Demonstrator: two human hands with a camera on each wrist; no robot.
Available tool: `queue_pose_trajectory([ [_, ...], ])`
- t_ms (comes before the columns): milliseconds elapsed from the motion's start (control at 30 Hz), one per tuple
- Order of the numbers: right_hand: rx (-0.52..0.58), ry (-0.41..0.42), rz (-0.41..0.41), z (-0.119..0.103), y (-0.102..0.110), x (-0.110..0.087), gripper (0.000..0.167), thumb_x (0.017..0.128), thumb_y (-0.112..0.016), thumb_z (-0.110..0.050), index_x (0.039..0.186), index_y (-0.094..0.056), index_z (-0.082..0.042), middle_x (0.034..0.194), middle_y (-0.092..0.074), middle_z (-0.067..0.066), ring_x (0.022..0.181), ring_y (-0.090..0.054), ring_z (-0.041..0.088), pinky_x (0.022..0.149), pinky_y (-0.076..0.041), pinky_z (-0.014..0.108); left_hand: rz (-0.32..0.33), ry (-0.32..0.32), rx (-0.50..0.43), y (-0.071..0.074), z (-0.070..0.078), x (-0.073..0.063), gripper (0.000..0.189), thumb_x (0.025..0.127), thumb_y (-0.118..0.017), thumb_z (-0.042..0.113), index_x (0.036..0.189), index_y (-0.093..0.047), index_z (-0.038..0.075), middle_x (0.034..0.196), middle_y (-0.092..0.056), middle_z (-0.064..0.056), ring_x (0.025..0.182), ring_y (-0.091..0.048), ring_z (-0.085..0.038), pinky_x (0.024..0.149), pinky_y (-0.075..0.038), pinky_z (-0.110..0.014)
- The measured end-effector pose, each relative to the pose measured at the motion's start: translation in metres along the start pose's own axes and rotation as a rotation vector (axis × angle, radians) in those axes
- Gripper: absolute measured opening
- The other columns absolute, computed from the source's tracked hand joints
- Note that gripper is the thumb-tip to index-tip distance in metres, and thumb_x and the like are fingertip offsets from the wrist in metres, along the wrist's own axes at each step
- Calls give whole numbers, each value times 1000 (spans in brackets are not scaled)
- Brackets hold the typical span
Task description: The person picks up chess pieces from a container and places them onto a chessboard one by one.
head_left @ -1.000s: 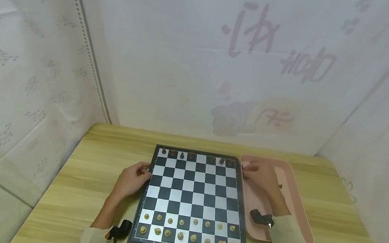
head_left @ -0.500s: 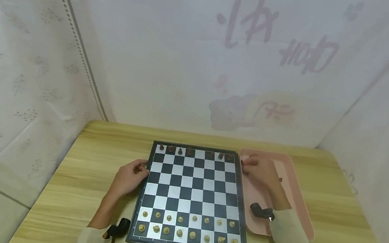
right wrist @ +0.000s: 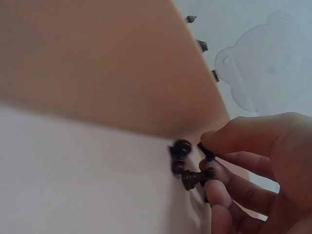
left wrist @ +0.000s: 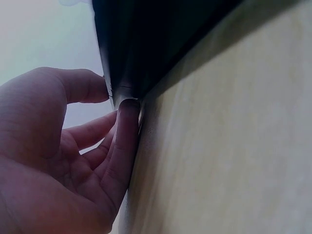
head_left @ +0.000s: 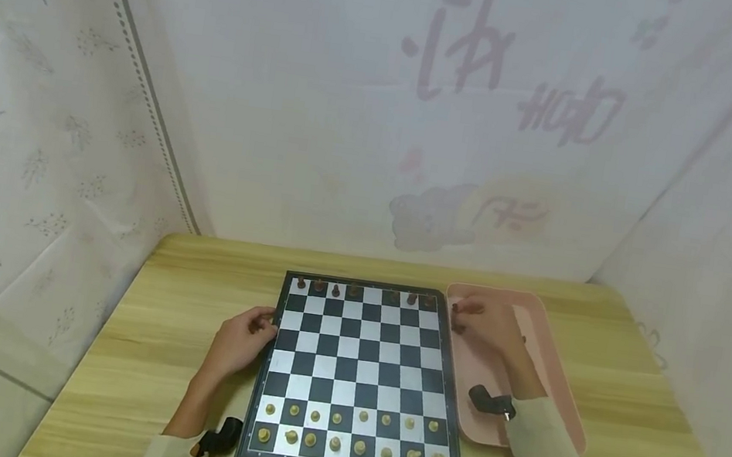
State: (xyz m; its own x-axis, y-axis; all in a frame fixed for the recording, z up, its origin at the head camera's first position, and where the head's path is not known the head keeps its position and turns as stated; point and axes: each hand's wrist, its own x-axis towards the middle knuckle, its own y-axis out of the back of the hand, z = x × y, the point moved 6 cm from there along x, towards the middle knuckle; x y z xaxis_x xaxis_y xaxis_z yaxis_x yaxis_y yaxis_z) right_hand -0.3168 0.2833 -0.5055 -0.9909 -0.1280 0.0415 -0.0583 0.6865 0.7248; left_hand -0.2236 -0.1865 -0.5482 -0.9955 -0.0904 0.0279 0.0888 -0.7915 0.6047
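My left hand [head_left: 240,340] holds the left edge of a black-and-white chessboard [head_left: 356,348]. In the left wrist view, the thumb touches one side of the dark board edge [left wrist: 141,44] and a fingertip presses at its lower corner. Inside the pink tray [head_left: 481,430], at its far left side, is my right hand [head_left: 492,328]. The right wrist view shows its thumb and finger pinching a small dark chess piece [right wrist: 206,152]. More dark chess pieces [right wrist: 190,180] lie against the tray wall beside the fingertips, partly hidden by them.
Light chess pieces [head_left: 335,444] fill the two near rows. Dark pieces [head_left: 336,291] stand along the far row, with a gap right of its middle. The tray adjoins the board's right side on a wooden table [head_left: 191,274]. A patterned curtain [head_left: 316,135] hangs behind.
The right hand has shifted slightly within the tray, and dark pieces now show more clearly at its fingertips. The left hand stays at the board's edge. The head view has moved slightly.
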Motion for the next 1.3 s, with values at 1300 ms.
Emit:
queue_pose_trajectory([
  [1300,193,-82,-10,-51,-1,7,24,100,-80,-18,120,-78,-5,114,-76,17,90,-68,32,64,-61,47,-24,82,21,8,28,-10,45,99,-70,20,138,-72,-2,101,-75,-8,89,-67,-24,81,-50,-39],
])
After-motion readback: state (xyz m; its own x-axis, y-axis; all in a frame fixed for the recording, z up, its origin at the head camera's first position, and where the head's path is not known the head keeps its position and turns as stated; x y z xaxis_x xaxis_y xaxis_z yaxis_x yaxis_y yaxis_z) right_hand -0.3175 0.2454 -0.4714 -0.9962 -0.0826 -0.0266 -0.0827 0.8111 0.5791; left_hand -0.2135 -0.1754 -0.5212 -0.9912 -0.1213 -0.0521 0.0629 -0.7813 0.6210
